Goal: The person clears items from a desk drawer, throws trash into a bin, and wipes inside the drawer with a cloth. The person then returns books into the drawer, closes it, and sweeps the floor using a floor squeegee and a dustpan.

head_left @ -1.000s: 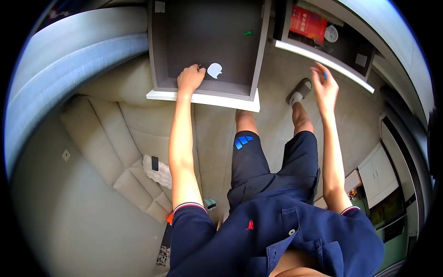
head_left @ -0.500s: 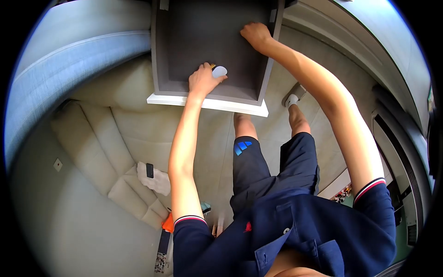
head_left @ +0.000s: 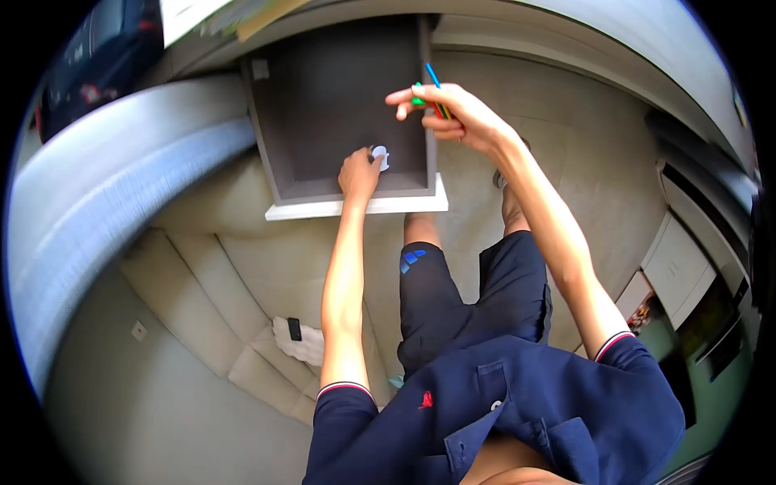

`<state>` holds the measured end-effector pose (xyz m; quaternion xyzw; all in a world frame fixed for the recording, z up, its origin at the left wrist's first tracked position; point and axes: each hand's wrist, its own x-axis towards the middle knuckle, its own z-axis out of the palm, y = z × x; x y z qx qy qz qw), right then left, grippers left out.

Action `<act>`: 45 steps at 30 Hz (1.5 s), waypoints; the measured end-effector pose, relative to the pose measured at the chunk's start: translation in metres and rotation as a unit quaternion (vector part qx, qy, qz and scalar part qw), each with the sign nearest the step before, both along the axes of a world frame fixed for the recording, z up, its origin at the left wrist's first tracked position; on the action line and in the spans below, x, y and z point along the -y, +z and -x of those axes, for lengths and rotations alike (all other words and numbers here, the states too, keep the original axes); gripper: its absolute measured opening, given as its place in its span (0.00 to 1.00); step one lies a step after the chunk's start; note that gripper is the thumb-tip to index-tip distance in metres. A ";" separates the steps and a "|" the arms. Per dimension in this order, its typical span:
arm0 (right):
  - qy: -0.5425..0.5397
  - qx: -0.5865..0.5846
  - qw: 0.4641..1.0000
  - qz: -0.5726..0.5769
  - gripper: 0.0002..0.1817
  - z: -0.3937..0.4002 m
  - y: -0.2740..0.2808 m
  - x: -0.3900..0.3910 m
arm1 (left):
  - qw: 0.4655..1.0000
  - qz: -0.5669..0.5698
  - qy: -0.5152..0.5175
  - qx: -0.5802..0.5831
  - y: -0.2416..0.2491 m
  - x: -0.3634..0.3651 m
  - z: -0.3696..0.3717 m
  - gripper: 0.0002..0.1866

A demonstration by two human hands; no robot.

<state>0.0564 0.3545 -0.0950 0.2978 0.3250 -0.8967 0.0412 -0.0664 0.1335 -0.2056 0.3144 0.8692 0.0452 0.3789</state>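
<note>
Since half a second ago the right hand (head_left: 453, 109) lifted from the drawer (head_left: 339, 105), pinching coloured pencils (head_left: 435, 93), while the left hand (head_left: 360, 171) closes on the white piece (head_left: 381, 155).

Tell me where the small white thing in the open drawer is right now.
In the head view, the small white thing lies on the dark floor of the drawer, near its front right corner, at the fingertips of the left hand.

Left hand (head_left: 358, 171) reaches low, fingers curled — right hand (head_left: 453, 109) raised, pinching.
</note>
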 end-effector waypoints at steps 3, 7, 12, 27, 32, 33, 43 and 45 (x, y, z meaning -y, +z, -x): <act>-0.074 -0.049 0.995 0.055 0.23 -0.065 0.043 -0.014 | 0.975 -0.163 0.122 0.090 0.046 -0.025 -0.028 0.15; -0.183 -0.036 0.982 0.028 0.20 -0.173 0.121 -0.036 | 0.878 -0.246 0.252 0.323 0.166 -0.095 -0.108 0.08; -0.251 0.045 0.962 -0.101 0.15 -0.346 0.191 -0.054 | 0.819 -0.250 0.201 0.475 0.298 -0.191 -0.277 0.07; -0.644 -0.019 0.758 -0.100 0.11 -0.825 0.350 -0.089 | 0.515 -0.644 -0.545 0.151 0.448 -0.401 -0.772 0.22; -0.789 0.037 0.602 -0.119 0.09 -0.935 0.351 -0.022 | 0.564 -0.354 -0.613 0.425 0.456 -0.389 -0.926 0.18; -0.823 0.043 0.556 -0.106 0.09 -0.955 0.351 -0.002 | 0.550 -0.309 -0.635 0.446 0.460 -0.379 -0.961 0.18; -0.968 -0.097 0.194 -0.123 0.20 -1.117 0.311 0.300 | 0.409 0.110 -0.735 0.530 0.470 -0.090 -1.270 0.23; -0.968 0.024 0.150 -0.200 0.17 -1.154 0.304 0.378 | 0.371 0.127 -0.756 0.523 0.468 0.000 -1.318 0.23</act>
